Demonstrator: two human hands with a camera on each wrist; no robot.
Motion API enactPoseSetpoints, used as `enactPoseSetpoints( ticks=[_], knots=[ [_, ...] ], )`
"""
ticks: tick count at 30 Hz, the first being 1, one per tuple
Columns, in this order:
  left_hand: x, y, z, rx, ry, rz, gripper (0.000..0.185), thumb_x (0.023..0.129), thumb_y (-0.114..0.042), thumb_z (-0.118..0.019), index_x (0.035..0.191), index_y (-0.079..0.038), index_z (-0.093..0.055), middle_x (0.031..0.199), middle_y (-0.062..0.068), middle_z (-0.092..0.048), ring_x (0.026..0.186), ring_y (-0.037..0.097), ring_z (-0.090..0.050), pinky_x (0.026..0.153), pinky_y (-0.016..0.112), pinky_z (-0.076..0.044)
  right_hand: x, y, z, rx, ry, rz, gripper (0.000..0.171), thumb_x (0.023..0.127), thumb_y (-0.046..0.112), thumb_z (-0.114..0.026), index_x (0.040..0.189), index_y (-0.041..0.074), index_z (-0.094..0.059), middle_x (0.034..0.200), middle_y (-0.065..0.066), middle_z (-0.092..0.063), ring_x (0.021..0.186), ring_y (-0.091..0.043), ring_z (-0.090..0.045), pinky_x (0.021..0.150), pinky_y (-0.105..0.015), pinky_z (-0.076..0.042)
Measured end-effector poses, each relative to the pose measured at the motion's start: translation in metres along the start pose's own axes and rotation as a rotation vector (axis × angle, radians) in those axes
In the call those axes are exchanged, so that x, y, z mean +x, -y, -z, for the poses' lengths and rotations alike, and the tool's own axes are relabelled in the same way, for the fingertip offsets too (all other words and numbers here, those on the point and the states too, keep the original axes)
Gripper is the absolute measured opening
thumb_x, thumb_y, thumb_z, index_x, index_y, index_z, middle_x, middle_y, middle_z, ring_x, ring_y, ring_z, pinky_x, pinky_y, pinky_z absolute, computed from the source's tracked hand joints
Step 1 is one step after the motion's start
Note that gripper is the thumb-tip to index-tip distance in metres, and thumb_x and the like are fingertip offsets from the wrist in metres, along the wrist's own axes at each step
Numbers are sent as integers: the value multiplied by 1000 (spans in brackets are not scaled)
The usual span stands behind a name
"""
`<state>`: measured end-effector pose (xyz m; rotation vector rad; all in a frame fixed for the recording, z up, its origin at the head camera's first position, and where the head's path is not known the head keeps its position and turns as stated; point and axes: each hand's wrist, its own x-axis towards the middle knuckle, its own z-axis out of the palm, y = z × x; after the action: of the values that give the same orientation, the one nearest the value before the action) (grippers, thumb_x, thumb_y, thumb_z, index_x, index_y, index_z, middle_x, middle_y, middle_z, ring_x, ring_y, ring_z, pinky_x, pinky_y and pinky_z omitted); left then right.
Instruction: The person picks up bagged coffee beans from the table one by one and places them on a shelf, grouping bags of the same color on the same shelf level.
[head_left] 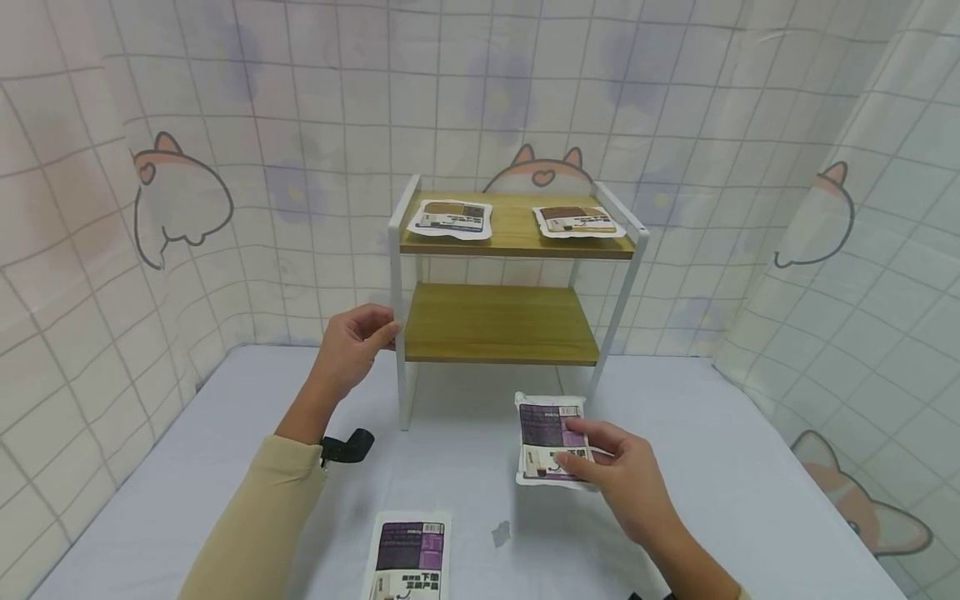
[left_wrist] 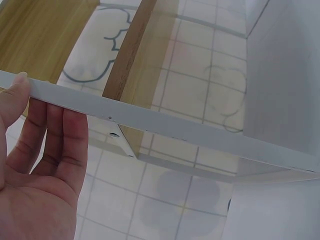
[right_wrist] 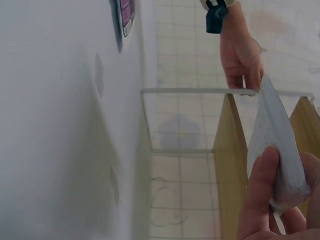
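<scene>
The left hand grips the white front post of the two-tier shelf rack, fingers curled behind it and thumb in front. Low on the counter lies a purple-labelled packet. Further right, the right hand pinches a second purple packet by its edge (lifted slightly). Two brown packets sit on the top shelf.

Two packets (top shelf), another packet nearer
</scene>
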<state>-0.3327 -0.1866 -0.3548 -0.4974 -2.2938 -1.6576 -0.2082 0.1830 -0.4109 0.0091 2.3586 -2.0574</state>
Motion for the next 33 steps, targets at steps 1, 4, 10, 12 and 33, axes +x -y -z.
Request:
enactPoseSetpoints(
  ticks=[1,4,10,12,33],
  knots=[
    [0,0,0,-1,1,2,23,100,-23,-69,113,-4,-71,110,18,-73,88,16,-71,82,20,-60,1,1,0,6,1,3,55,81,6,-85,133,6,-67,142,-21,-59,101,-24,-73,81,-31,-63],
    [1,-1,-1,-2,3,9,23,100,-22,-68,113,-2,-70,111,20,-72,88,17,-70,82,20,-59,3,3,1,17,1,15,55,83,6,-84,135,4,-66,142,-22,-59,99,-22,-73,81,-30,-63],
    [1,-1,-2,0,4,13,24,100,-21,-68,113,-1,-70,110,21,-72,88,17,-70,83,20,-59,6,9,3,25,1,42,55,84,5,-83,136,2,-64,141,-24,-60,97,-18,-73,81,-28,-63],
    [1,-1,-1,-1,5,12,24,100,-21,-68,113,-1,-70,110,21,-72,88,17,-71,83,20,-59,8,11,4,14,-6,45,56,84,7,-83,136,2,-64,143,-23,-59,99,-18,-73,82,-28,-62],
    [1,0,0,8,6,2,23,100,-21,-69,113,-2,-70,110,20,-73,88,17,-70,81,20,-60,30,26,11,-79,-67,58,55,88,25,-83,137,9,-65,146,-16,-58,113,-24,-65,89,-22,-59]
  ],
)
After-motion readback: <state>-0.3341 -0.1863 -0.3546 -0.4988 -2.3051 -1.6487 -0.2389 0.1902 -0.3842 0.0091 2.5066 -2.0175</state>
